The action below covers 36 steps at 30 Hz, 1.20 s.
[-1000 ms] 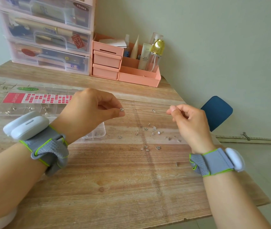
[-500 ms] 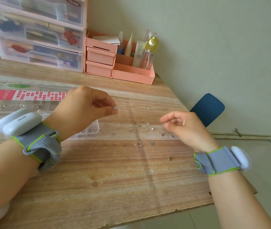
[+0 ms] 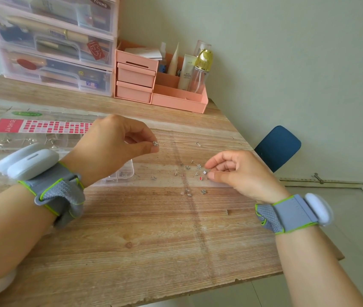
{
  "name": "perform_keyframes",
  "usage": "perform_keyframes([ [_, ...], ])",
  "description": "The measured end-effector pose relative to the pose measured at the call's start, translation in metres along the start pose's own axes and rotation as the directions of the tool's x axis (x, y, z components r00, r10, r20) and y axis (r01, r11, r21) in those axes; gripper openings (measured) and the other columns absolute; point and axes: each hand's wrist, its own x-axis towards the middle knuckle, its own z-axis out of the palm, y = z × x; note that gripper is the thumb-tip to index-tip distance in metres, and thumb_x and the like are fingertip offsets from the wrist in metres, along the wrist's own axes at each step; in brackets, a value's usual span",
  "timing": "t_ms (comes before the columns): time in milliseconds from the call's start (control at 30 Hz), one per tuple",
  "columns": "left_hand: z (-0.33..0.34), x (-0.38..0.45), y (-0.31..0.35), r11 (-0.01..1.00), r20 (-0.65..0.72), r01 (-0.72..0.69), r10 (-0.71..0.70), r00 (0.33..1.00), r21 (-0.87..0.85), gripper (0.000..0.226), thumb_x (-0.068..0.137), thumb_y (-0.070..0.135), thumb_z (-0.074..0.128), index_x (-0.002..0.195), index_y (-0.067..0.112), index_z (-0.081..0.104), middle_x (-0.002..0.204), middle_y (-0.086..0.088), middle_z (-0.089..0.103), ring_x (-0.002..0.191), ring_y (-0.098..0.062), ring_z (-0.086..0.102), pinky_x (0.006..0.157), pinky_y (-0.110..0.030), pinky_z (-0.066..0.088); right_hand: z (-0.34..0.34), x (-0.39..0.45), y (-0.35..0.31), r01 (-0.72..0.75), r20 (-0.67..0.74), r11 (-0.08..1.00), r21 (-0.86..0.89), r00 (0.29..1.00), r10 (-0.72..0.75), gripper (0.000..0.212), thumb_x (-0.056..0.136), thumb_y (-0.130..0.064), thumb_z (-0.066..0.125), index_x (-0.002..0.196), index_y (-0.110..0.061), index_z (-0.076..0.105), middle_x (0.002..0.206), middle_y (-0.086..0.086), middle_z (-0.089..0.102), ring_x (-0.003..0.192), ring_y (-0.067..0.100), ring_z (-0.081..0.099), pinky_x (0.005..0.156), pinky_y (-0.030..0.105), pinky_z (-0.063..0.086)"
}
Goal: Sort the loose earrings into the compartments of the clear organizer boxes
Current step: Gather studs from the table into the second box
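Note:
My left hand (image 3: pixel 111 147) is raised over the wooden table and pinches a small silver earring (image 3: pixel 155 143) between thumb and forefinger. Several loose earrings (image 3: pixel 187 167) lie scattered on the table's right half, among them a white one (image 3: pixel 204 172) and a red one (image 3: pixel 200 178). My right hand (image 3: pixel 240 173) hovers low at that cluster, thumb and forefinger tips slightly apart beside the white and red pieces. A clear organizer box (image 3: pixel 54 138) with earrings in its compartments lies at the left. My left wrist partly hides a second clear box (image 3: pixel 124 173).
A sheet of pink labels (image 3: pixel 43 126) lies on the left box. A pink desk organizer (image 3: pixel 176 100) with bottles and stacked clear drawers (image 3: pixel 54 52) stand along the back wall. A blue chair (image 3: pixel 278 147) is past the table's right edge.
My right hand came down from the air to the earring cluster on the table and its fingertips parted. The left hand still holds its silver earring aloft.

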Motion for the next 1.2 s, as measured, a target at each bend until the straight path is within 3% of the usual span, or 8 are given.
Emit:
perform_keyframes([
  [300, 0.001, 0.000, -0.001, 1.000, 0.011, -0.009, 0.009, 1.000, 0.015, 0.005, 0.072, 0.026, 0.073, 0.073, 0.028, 0.069, 0.070, 0.016, 0.066, 0.068, 0.013, 0.057, 0.062, 0.004, 0.038, 0.003, 0.002, 0.001, 0.035, -0.026, 0.999, 0.030, 0.999, -0.034, 0.017, 0.080, -0.008, 0.069, 0.079, -0.024, 0.064, 0.081, 0.007, 0.067, 0.071, 0.012, 0.056, 0.071, 0.027, 0.046],
  [567, 0.003, -0.003, 0.003, 0.997, 0.049, -0.068, 0.067, 0.997, 0.027, 0.006, 0.072, 0.025, 0.073, 0.071, 0.030, 0.068, 0.065, 0.016, 0.067, 0.069, 0.015, 0.056, 0.063, 0.004, 0.037, 0.011, -0.001, -0.001, 0.067, -0.075, 0.997, 0.029, 0.995, -0.065, 0.018, 0.078, -0.012, 0.072, 0.071, -0.026, 0.064, 0.069, -0.003, 0.063, 0.066, 0.010, 0.055, 0.068, 0.028, 0.047],
  [700, 0.008, -0.008, 0.009, 0.990, 0.110, -0.141, 0.137, 0.984, 0.023, 0.007, 0.072, 0.024, 0.072, 0.072, 0.030, 0.068, 0.083, 0.037, 0.057, 0.072, 0.015, 0.056, 0.061, 0.003, 0.037, 0.015, -0.004, -0.005, 0.070, -0.109, 0.997, 0.024, 0.992, -0.067, 0.020, 0.077, -0.011, 0.071, 0.069, -0.027, 0.063, 0.067, -0.006, 0.062, 0.066, 0.010, 0.054, 0.070, 0.029, 0.048],
  [800, 0.010, -0.011, 0.011, 0.984, 0.131, -0.178, 0.175, 0.976, 0.012, 0.005, 0.071, 0.024, 0.073, 0.072, 0.028, 0.070, 0.080, 0.032, 0.061, 0.072, 0.011, 0.057, 0.061, 0.001, 0.038, 0.014, -0.009, -0.008, 0.071, -0.140, 0.997, 0.021, 0.988, -0.067, 0.020, 0.078, -0.012, 0.071, 0.068, -0.027, 0.063, 0.067, -0.006, 0.061, 0.065, 0.009, 0.054, 0.070, 0.028, 0.048],
  [900, 0.012, -0.013, 0.012, 0.980, 0.142, -0.200, 0.199, 0.970, -0.008, 0.003, 0.071, 0.022, 0.073, 0.073, 0.023, 0.071, 0.069, 0.015, 0.068, 0.072, 0.009, 0.058, 0.061, -0.001, 0.039, 0.009, -0.016, -0.009, 0.062, -0.148, 0.998, 0.007, 0.987, -0.060, 0.017, 0.079, -0.013, 0.070, 0.070, -0.026, 0.064, 0.071, -0.004, 0.063, 0.067, 0.009, 0.055, 0.071, 0.028, 0.049],
  [967, 0.013, -0.015, 0.014, 0.977, 0.161, -0.214, 0.215, 0.963, -0.021, 0.003, 0.072, 0.020, 0.072, 0.074, 0.022, 0.072, 0.073, 0.013, 0.068, 0.072, 0.008, 0.058, 0.061, -0.002, 0.041, 0.005, -0.022, -0.009, 0.042, -0.140, 0.999, -0.012, 0.989, -0.043, 0.011, 0.080, -0.015, 0.070, 0.073, -0.023, 0.066, 0.075, 0.001, 0.067, 0.068, 0.010, 0.056, 0.072, 0.030, 0.050],
  [1067, 0.013, -0.016, 0.015, 0.975, 0.183, -0.221, 0.223, 0.958, -0.032, 0.004, 0.071, 0.021, 0.072, 0.075, 0.022, 0.072, 0.074, 0.010, 0.069, 0.074, 0.005, 0.059, 0.062, -0.004, 0.043, 0.000, -0.030, -0.008, -0.006, -0.107, 0.999, -0.040, 0.994, 0.001, 0.006, 0.083, -0.016, 0.066, 0.078, -0.018, 0.067, 0.077, 0.006, 0.069, 0.062, 0.008, 0.059, 0.062, 0.027, 0.050],
  [1200, 0.014, -0.017, 0.015, 0.974, 0.186, -0.223, 0.226, 0.956, -0.041, 0.005, 0.071, 0.021, 0.072, 0.076, 0.023, 0.072, 0.075, 0.010, 0.070, 0.076, 0.005, 0.059, 0.064, -0.005, 0.044, 0.001, -0.039, -0.006, -0.084, -0.018, 0.996, -0.010, 0.996, 0.083, 0.010, 0.087, -0.013, 0.060, 0.079, -0.017, 0.064, 0.072, -0.001, 0.066, 0.054, 0.005, 0.062, 0.045, 0.019, 0.045],
])
